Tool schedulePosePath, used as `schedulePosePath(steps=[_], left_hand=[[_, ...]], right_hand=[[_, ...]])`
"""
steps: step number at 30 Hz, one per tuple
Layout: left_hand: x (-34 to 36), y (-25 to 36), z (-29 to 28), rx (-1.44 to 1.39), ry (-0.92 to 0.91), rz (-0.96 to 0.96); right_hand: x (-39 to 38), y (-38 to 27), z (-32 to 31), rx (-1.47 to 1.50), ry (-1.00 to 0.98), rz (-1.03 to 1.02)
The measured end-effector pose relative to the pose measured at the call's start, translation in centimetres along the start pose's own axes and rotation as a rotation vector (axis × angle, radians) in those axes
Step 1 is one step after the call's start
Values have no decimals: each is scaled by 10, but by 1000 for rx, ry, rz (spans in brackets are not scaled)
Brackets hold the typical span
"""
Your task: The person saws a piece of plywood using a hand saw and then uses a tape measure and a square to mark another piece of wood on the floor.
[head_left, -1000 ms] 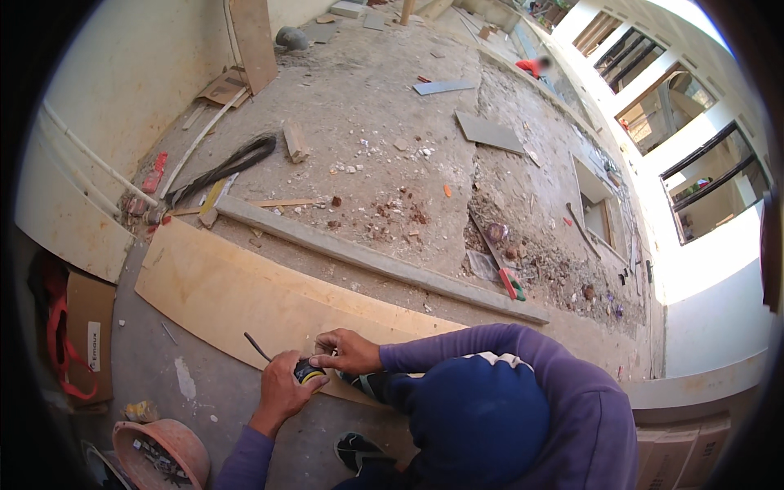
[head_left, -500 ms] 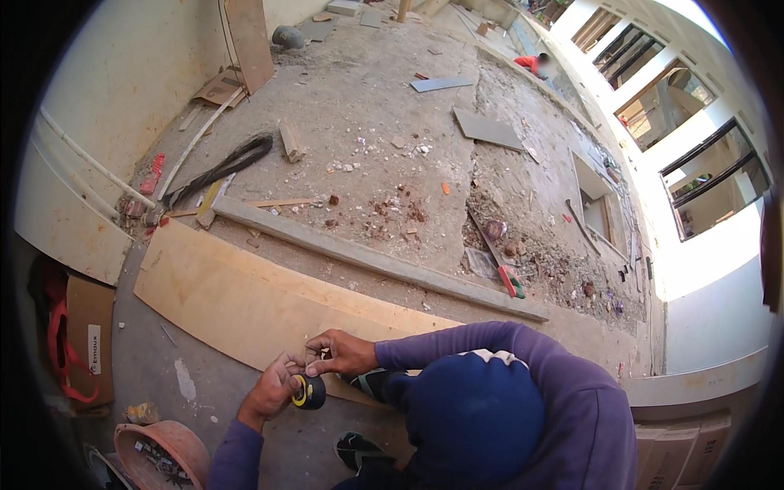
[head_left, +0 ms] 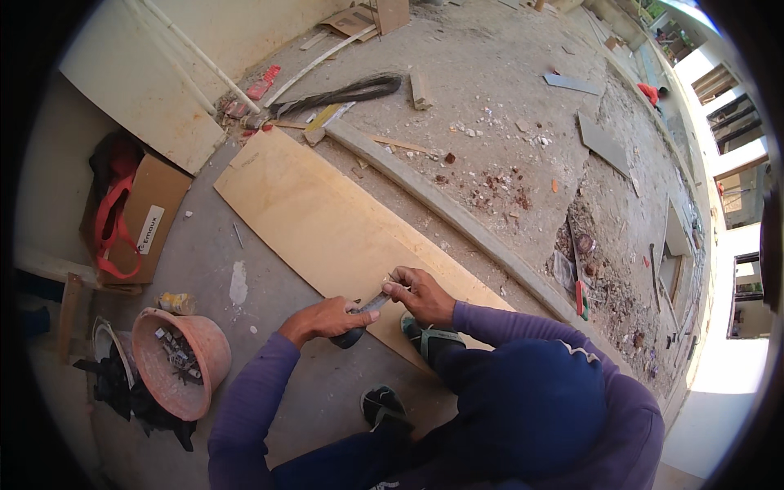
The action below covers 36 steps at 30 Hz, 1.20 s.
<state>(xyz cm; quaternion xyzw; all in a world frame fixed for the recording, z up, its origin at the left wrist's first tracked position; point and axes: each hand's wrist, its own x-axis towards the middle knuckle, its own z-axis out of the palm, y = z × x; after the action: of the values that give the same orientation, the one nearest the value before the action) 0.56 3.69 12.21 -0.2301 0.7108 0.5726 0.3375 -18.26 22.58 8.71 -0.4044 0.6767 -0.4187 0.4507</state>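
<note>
My left hand (head_left: 328, 317) is closed around a roll of black tape (head_left: 349, 337), whose dark edge shows below the fingers. A short strip of tape (head_left: 377, 303) stretches from it toward my right hand (head_left: 426, 297). My right hand pinches the strip's end between thumb and fingers. Both hands are held above the near edge of a long plywood board (head_left: 327, 216), which lies at a slant on the floor. One of my sandalled feet (head_left: 416, 335) is by the board's edge, just below my right hand.
A terracotta-coloured bucket (head_left: 219, 351) with small metal pieces stands left, near a cardboard box (head_left: 167, 196) with a red strap. Beyond the plywood runs a concrete beam (head_left: 457, 216). A handsaw (head_left: 581, 296), rubble and a grey panel (head_left: 603, 145) lie farther right. Far off is a person in red (head_left: 649, 94).
The view has swung left, so the scene sits farther right. My hands have moved apart, drawing the strip of tape out between them, and the roll has turned so its yellow core no longer shows.
</note>
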Motion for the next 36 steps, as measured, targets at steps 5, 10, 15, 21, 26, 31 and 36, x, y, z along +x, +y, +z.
schedulePosePath(steps=[5, 10, 15, 21, 26, 31, 36], left_hand=[[-41, -33, -44, 109, 153, -225], [-53, -77, -69, -118, 336, -79], [-46, -76, -73, -16, 476, -241], [-91, -116, -85, -112, 787, -368], [-136, -127, -137, -2, 916, -561], [-140, -110, -195, 147, 990, -482], [-105, -121, -260, 187, 987, -464]], right_hand=[[48, -10, -54, -83, 130, -30], [119, -13, -72, -117, 81, -11], [172, -4, -50, -77, 23, 3], [208, -1, -13, 362, 20, 186], [183, 5, 22, 428, -239, 292], [150, 38, 28, 235, -320, 224], [135, 34, 27, 109, -336, 111]])
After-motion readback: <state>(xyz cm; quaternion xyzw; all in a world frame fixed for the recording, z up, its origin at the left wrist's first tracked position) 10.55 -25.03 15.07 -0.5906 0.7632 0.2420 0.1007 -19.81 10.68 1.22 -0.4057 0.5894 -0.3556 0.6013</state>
